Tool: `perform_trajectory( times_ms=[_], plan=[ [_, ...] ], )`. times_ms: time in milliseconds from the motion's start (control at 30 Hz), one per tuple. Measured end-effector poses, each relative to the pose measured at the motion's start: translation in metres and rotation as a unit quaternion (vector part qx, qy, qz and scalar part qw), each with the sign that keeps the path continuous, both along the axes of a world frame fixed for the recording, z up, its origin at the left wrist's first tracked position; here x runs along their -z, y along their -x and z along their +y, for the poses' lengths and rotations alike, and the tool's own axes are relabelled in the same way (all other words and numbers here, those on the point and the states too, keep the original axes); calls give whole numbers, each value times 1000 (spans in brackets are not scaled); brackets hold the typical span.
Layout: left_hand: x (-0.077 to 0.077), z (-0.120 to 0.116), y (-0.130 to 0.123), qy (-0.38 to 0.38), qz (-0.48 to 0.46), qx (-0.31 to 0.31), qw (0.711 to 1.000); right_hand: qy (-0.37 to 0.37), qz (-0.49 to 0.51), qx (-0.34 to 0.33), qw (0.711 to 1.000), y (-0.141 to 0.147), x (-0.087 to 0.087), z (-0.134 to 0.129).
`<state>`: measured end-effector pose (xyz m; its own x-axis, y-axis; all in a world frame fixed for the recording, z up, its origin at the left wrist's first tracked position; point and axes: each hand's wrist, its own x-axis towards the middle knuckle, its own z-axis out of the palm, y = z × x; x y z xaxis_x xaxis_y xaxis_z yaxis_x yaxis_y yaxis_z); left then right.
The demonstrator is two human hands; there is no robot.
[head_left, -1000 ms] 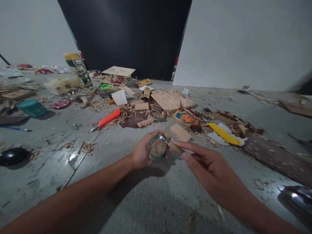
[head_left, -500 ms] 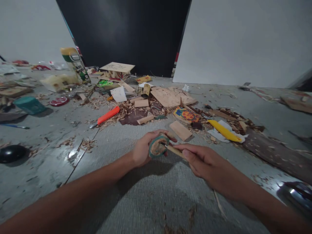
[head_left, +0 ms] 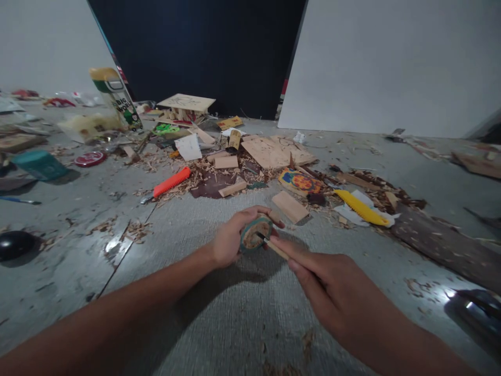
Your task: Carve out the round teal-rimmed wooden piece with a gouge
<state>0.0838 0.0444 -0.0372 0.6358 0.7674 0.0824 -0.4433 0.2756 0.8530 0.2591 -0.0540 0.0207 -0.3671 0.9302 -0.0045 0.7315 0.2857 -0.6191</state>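
Left hand (head_left: pixel 229 241) grips round wooden piece (head_left: pixel 255 233); bare floor (head_left: pixel 242 313) around, apparently.

We cannot make out the tool's (head_left: pixel 274 246) tip against the round piece (head_left: pixel 255 233), whose back the left hand (head_left: pixel 229 240) hides. The right hand (head_left: pixel 332 292) covers the handle's rear. Right of it, a shiny object (head_left: pixel 475 313) (blurred) is cut off by the edge.

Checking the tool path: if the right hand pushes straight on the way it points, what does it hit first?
The right hand points up-left along its wooden-handled tool; the tip already looks to touch the face of the green-rimmed wooden round held by the left hand. So the round first; contact depth is unclear.
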Motion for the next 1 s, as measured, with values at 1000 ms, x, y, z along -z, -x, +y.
perform_trajectory(
  times_ms=[1000],
  plan=[
    [-2,-8,0,-85,66,-25,994,61,68,80,993,6,-4,-1]
  ],
)
